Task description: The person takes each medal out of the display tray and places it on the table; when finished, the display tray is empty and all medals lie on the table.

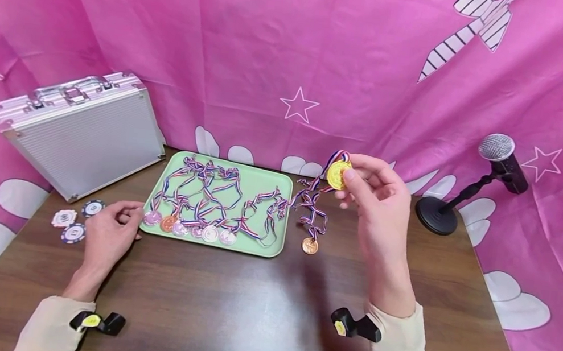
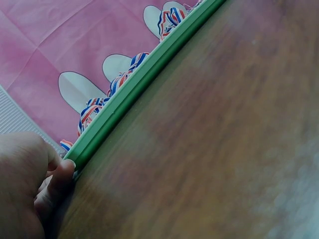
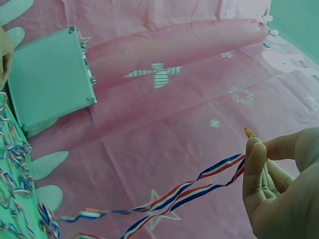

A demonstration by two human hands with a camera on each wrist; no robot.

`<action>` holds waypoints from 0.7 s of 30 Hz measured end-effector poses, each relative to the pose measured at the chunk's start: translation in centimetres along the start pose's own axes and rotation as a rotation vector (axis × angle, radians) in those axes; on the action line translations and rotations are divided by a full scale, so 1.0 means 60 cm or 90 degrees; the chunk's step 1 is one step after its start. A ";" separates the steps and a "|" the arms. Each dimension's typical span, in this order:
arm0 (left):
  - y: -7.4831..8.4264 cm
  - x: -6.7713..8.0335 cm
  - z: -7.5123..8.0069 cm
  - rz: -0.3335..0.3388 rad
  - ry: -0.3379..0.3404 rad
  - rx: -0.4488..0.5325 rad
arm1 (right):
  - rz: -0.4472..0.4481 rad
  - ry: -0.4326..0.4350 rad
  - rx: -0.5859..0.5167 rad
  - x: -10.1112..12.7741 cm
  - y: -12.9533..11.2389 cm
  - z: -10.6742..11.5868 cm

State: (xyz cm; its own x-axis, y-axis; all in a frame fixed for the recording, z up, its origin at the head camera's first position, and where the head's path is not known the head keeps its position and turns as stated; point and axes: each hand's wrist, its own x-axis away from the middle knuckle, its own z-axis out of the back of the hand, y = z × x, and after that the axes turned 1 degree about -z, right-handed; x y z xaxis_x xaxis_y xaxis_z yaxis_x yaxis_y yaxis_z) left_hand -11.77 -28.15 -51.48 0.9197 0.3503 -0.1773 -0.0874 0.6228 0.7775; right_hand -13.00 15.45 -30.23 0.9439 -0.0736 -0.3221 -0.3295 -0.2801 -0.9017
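Chips [image 1: 76,220] lie at the far left of the bench [image 1: 226,307]: we count three, just in front of the closed metal case [image 1: 82,132]. Beside them our left hand [image 1: 107,234] rests on the wood, fingers loosely curled and gripping nothing, fingertips touching the near left corner of the green tray [image 1: 265,180]; the left wrist view shows a fingertip against the tray's rim [image 2: 134,89].

On the tray we count six medals in a row along the near edge, their striped ribbons tangled behind them; whether a seventh hides in the tangle we cannot tell. Just right of the tray a bronze medal [image 1: 310,246] lies on the bench, its ribbon trailing up toward the tray.

Further right, our right hand [image 1: 379,200] is raised above the bench and pinches the gold medal [image 1: 338,174] between thumb and fingertips, its ribbon [image 3: 199,186] hanging down to the left. One microphone [image 1: 500,155] stands at the far right.

We judge the sorting partly done: six medals sit on the tray, one is in hand, one waits on the bench.
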 end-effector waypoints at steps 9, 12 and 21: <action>0.000 -0.002 0.003 0.001 -0.005 -0.009 | 0.050 0.083 0.050 -0.044 -0.006 0.037; 0.000 -0.003 0.004 0.005 -0.004 -0.011 | 0.040 0.116 0.085 -0.083 0.018 0.059; 0.002 -0.003 0.001 0.012 0.002 -0.003 | 0.010 0.159 0.075 -0.110 0.083 0.117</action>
State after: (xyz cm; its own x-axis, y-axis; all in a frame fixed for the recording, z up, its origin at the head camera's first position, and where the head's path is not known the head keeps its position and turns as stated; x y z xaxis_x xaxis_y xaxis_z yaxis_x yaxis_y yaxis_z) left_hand -11.94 -28.14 -51.32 0.9169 0.3639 -0.1638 -0.1069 0.6194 0.7777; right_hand -21.05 21.25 -34.58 0.9102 -0.3151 -0.2688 -0.3315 -0.1654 -0.9288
